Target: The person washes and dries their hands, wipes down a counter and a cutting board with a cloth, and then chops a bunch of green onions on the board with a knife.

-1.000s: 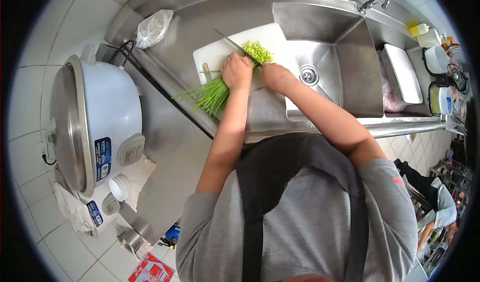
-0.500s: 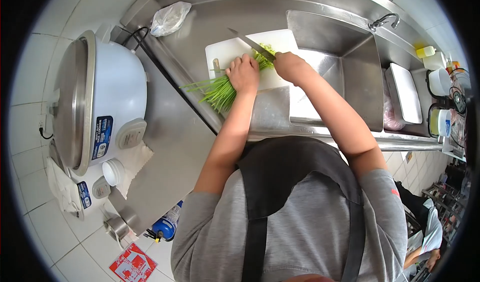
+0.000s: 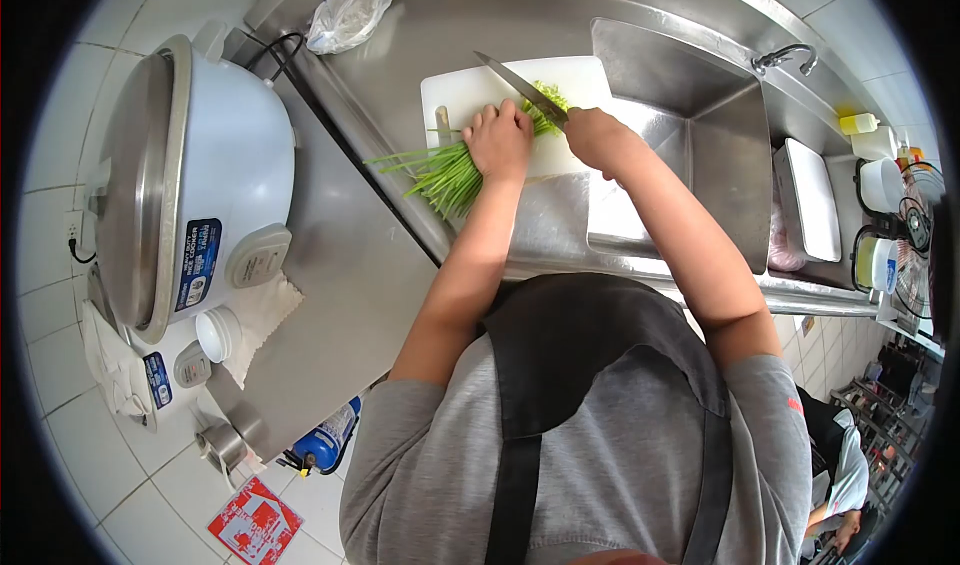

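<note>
A white cutting board point(image 3: 455, 77) lies on the steel counter beside the sink. Across it runs a bunch of long green stalks, apparently spring onions point(image 3: 445, 180), its loose ends hanging past the board's near left corner. My left hand point(image 3: 500, 143) presses down on the bunch with curled fingers. In my right hand point(image 3: 603, 143) is a kitchen knife point(image 3: 512, 80), gripped by its handle, its blade slanting away to the upper left. Chopped green pieces point(image 3: 550, 93) lie around the blade. My right fist hides the handle, and the cutting edge's contact with the stalks cannot be made out.
Right of the board is a steel sink basin point(image 3: 720, 155) with a faucet point(image 3: 785, 58). A crumpled plastic bag point(image 3: 350, 18) lies at the back left. A large rice cooker point(image 3: 235, 165) stands on the left counter. A white tray point(image 3: 808, 200) leans farther right. Another person point(image 3: 845, 465) is at lower right.
The camera view has shifted slightly, moving the counter right and up in the picture. The knife has moved slightly right relative to the board. My left hand stays on the spring onions.
</note>
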`<state>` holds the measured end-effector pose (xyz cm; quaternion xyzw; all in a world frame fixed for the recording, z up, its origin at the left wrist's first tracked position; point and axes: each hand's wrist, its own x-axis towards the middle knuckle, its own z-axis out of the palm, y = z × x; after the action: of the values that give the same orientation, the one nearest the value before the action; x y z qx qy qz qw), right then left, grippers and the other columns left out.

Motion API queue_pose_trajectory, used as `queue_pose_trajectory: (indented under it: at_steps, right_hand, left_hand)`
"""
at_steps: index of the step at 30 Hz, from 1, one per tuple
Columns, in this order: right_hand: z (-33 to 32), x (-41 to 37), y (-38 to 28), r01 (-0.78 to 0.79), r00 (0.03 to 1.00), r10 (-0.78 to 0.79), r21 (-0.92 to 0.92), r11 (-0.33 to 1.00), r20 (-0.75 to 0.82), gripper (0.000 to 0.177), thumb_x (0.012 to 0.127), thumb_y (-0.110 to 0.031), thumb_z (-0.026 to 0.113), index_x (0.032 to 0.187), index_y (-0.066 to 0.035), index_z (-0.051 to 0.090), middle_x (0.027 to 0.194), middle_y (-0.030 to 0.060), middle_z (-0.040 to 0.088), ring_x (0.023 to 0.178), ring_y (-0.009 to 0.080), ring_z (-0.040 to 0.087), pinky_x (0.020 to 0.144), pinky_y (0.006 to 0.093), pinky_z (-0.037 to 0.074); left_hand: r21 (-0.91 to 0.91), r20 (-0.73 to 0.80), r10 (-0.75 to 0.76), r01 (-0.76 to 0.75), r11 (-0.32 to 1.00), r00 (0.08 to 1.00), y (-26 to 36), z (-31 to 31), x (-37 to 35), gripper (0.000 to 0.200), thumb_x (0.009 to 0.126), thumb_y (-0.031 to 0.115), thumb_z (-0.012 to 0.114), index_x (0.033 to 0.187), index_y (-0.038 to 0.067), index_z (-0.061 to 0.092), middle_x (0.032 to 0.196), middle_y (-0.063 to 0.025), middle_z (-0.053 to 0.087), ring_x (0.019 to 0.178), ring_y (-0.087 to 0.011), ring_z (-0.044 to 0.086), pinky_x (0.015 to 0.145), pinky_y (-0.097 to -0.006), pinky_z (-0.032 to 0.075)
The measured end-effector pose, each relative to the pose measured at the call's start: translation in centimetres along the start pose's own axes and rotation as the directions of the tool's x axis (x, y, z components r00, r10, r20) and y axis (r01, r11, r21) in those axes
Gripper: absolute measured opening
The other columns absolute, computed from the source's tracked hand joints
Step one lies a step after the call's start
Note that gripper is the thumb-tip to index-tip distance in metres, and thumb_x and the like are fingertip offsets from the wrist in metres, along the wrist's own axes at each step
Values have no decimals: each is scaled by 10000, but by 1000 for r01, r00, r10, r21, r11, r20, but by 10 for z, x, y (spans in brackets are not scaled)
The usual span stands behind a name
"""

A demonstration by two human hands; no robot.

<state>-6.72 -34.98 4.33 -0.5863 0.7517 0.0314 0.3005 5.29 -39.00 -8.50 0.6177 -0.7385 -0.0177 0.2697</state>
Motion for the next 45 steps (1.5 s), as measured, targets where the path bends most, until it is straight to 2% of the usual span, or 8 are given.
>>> queue_pose_trajectory:
  at_steps: [6,9,21,24,26,35,39,45]
  right_hand:
    - [-3,-3,-2,-13,999,13,-2,1000,42,277,820,-60,381,960,43,596,931,255,614,836,371,627,728,435,505]
    - [-15,-3,-4,-67,985,51,94,993,163,289,806,-17,346,944,105,568,862,244,627,616,322,641,528,402,524]
    - [2,-4,-7,-84,982,71,67,994,177,275,814,-42,364,927,70,587,884,245,626,717,343,644,619,414,522]
    - [11,-2,0,5,1000,-5,6,1000,4,255,821,-58,378,919,42,591,897,251,622,822,364,628,720,428,502]
    - [9,2,1,21,993,-22,16,1000,118,286,884,-83,278,1050,56,465,849,220,605,589,306,620,499,390,522]
    - [8,1,3,21,991,-24,26,999,128,290,884,-88,273,1043,57,468,842,221,605,587,300,618,488,389,515]
    - [13,0,4,22,994,-22,6,1000,109,278,885,-93,283,1022,57,474,828,228,611,604,301,626,495,398,514]
    - [56,18,17,68,996,-69,-24,997,-50,181,832,-46,403,970,23,497,884,232,627,857,356,623,755,414,498]
  left_hand:
    - [5,58,-21,20,1000,998,2,-4,0,139,794,246,526,749,116,549,789,-58,574,814,-266,544,705,-413,363]
    - [-3,39,1,-1,1000,999,-1,-2,0,144,792,250,528,746,115,548,786,-58,572,813,-268,544,705,-414,362]
    - [19,15,7,-8,1000,1000,2,-3,1,133,776,235,531,728,113,560,776,-62,583,791,-265,556,686,-410,371]
    - [16,-27,8,-7,1000,1000,1,3,1,96,735,214,550,698,127,567,732,-50,562,751,-254,544,687,-400,362]
    - [8,-30,12,-12,1000,999,1,2,0,97,734,215,551,700,126,569,733,-49,563,751,-252,544,686,-399,362]
    - [3,-31,12,-12,1000,999,-1,5,0,105,732,217,551,688,124,569,727,-47,565,745,-250,542,681,-403,361]
    - [19,-53,20,-19,1000,998,-1,6,1,101,729,215,551,688,124,566,717,-48,562,742,-247,542,678,-404,363]
    - [27,-32,34,-33,999,999,0,3,2,101,735,216,547,700,123,565,713,-52,561,741,-249,544,678,-401,369]
